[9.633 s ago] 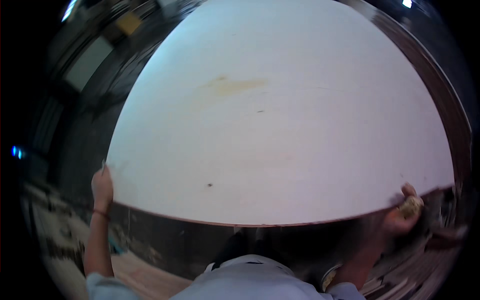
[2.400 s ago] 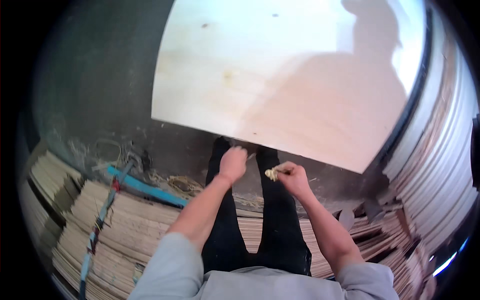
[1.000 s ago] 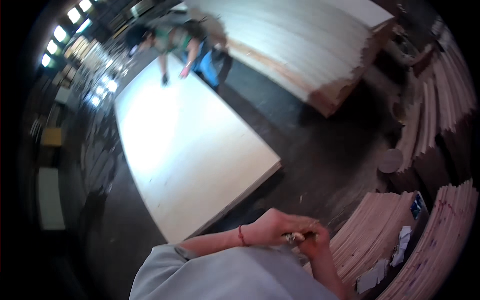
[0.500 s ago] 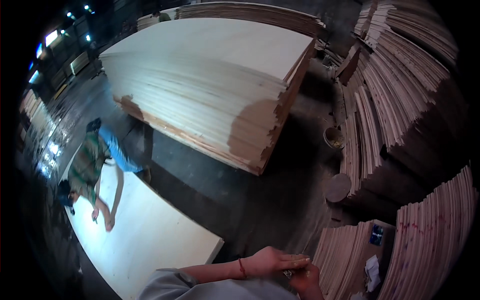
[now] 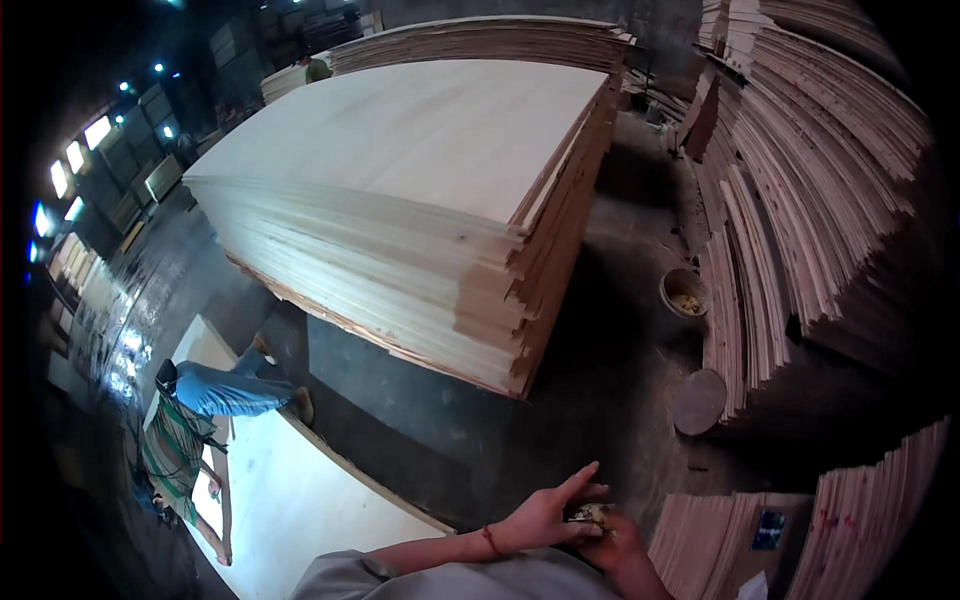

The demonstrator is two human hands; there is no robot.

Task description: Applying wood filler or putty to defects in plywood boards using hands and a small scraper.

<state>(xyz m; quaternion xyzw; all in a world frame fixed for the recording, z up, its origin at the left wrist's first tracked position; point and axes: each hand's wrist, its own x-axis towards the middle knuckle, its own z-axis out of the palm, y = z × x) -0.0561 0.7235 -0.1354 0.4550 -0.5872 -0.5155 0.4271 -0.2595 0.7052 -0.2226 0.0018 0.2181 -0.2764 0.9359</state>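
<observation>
**Two bare hands meet around a small, pale yellow lump beside a panel's corner**

The person's left hand [image 5: 540, 515] comes in from the left, wearing a red wrist cord [image 5: 489, 541]. It is partly spread, its index finger stretched up and away; whether its thumb touches the lump is hard to tell. The right hand [image 5: 622, 552] curls in from the lower right, its fingers apparently closed on the lump [image 5: 592, 516], though the grip is partly hidden. The lump looks soft and crumbly. It is held in the air just beyond the near right corner of a pale panel [image 5: 330, 495], to the right of it.

The step seems to be working the lump between the hands. To do it well, the right hand should pinch firmly enough to support the lump without squeezing crumbs loose, while the left presses with flat fingers, turning it so that every side is worked evenly. Staying outside the panel's corner would let any bits drop clear of its face.

A co-worker [image 5: 180, 445] bends over the panel's left part. Beyond its right edge stands a tall stack of boards [image 5: 400, 130]; past that stack's right side, a bucket [image 5: 675, 281] holds yellowish pieces.
</observation>
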